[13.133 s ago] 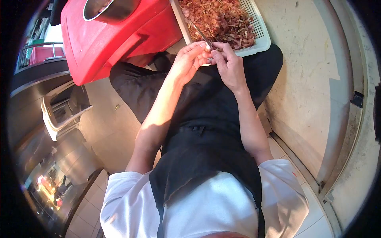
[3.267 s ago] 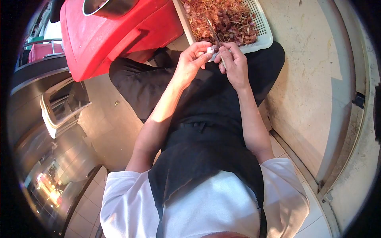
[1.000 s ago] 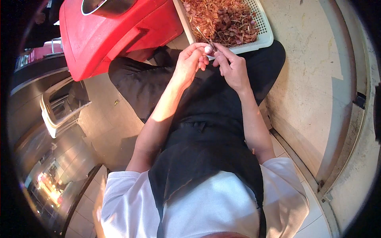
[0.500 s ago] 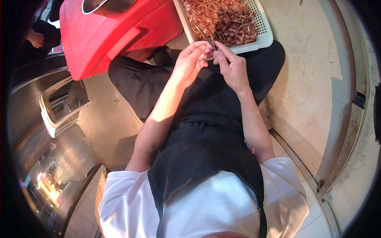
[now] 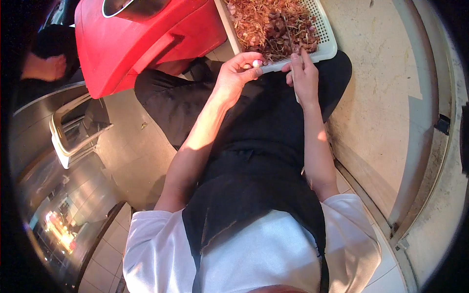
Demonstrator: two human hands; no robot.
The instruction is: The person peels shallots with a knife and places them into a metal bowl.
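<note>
My left hand [image 5: 231, 78] pinches a small peeled shallot [image 5: 257, 63], white with a purple tinge, near the front rim of a white perforated plastic basket [image 5: 333, 45]. To its right, my right hand [image 5: 306, 80] is closed around a knife. The knife's thin blade [image 5: 288, 30] points away from me over the basket, and its pale handle end sticks out below my palm. Reddish-brown shallots and loose skins [image 5: 259, 24] fill the basket, which sits against my black-clad legs.
A red plastic container [image 5: 117, 44] stands at the upper left with a metal bowl [image 5: 131, 7] on it. Another person's hand [image 5: 57, 66] shows at the far left. A white-framed chair [image 5: 61, 141] stands on the left; a beige panel [image 5: 376, 107] borders the right.
My hands have parted. The right hand with the knife has moved right over the basket's edge, while the left stays close to its place with the shallot. The other person's hand has moved nearer.
</note>
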